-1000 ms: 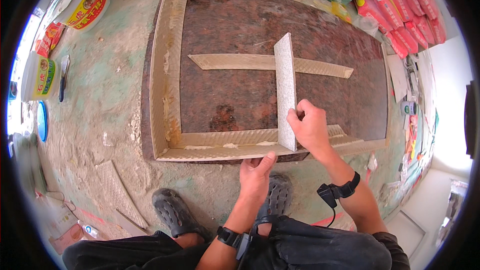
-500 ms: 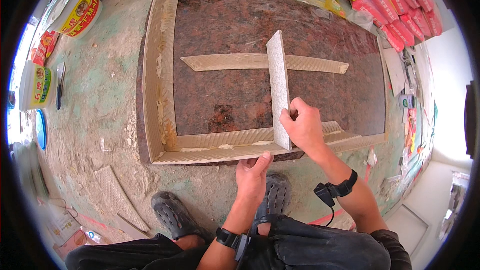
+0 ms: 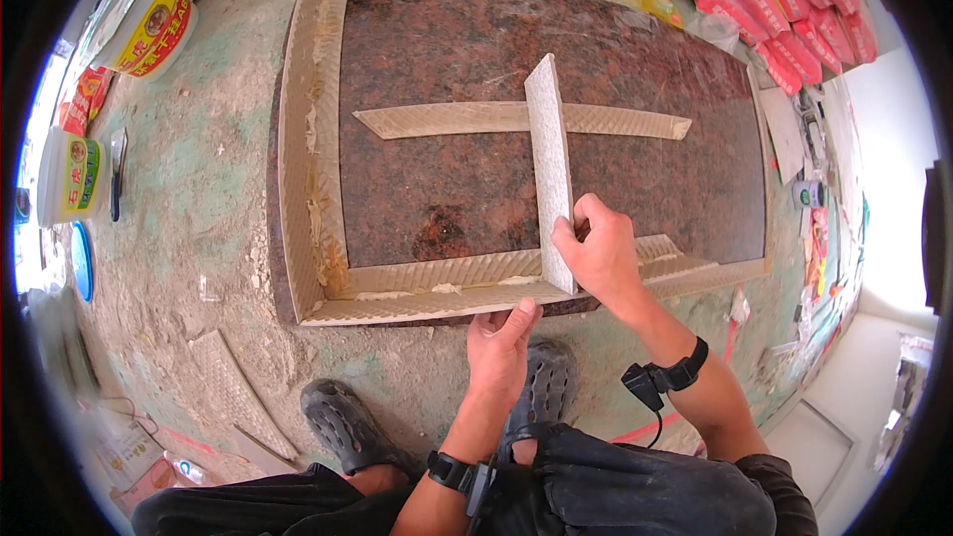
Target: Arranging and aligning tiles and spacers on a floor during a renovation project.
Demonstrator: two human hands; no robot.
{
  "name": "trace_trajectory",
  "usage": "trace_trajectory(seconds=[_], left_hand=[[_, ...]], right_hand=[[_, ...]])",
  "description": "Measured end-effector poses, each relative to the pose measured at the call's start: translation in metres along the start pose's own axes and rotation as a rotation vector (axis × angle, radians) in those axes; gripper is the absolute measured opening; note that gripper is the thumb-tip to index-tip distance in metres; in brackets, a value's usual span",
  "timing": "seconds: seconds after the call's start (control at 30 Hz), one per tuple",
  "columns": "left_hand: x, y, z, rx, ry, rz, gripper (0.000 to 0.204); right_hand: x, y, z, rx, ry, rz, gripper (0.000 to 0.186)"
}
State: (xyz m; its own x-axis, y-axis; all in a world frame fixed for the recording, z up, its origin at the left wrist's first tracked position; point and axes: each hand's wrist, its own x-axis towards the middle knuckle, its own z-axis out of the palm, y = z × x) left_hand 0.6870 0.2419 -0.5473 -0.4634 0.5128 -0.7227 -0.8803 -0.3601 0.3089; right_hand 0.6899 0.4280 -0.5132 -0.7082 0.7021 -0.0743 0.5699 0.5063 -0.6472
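A speckled grey stone strip [image 3: 551, 174] stands on edge across a dark red-brown stone slab [image 3: 437, 50]. Its near end meets a long ridged-back tile strip [image 3: 417, 310] along the slab's near side. My right hand [image 3: 604, 250] is closed, pinching the grey strip near that end. My left hand [image 3: 501, 342] grips the outer edge of the near strip just left of the joint, thumb on top and fingers partly hidden below. Another ridged strip [image 3: 298, 159] stands along the slab's left side. Beyond my hands, a loose ridged strip [image 3: 437, 121] lies on the slab under the grey one.
Two labelled buckets [image 3: 149, 25] [image 3: 74, 179] stand at the left, with a putty knife [image 3: 117, 174] beside them. Red bags [image 3: 774, 10] are piled at the far right. A tile offcut [image 3: 238, 392] lies on the dusty floor near my dark clogs [image 3: 352, 427].
The whole view has shifted very slightly. Both hands keep the same grips, and the strips stay in place relative to the slab.
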Motion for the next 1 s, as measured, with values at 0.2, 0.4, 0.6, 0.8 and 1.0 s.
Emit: trace_trajectory(seconds=[0.2,0.4,0.6,0.8,1.0], left_hand=[[-0.021,0.028,0.018,0.648,0.001,-0.261,0.038],[-0.029,0.056,0.061,1.598,-0.264,0.746,0.042],[0.0,0.048,0.054,1.723,-0.504,1.034,0.046],[0.008,0.036,0.054,1.786,-0.6,1.156,0.041],[0.011,0.031,0.059,1.928,-0.591,1.18,0.027]], right_hand=[[-0.004,0.002,-0.003,0.023,-0.004,0.018,0.029],[-0.007,0.005,-0.005,0.071,-0.014,0.044,0.032],[-0.005,0.008,-0.009,0.09,-0.018,0.017,0.034],[-0.007,0.012,-0.017,0.082,-0.06,0.046,0.033],[-0.007,0.008,-0.024,0.074,-0.129,0.076,0.033]])
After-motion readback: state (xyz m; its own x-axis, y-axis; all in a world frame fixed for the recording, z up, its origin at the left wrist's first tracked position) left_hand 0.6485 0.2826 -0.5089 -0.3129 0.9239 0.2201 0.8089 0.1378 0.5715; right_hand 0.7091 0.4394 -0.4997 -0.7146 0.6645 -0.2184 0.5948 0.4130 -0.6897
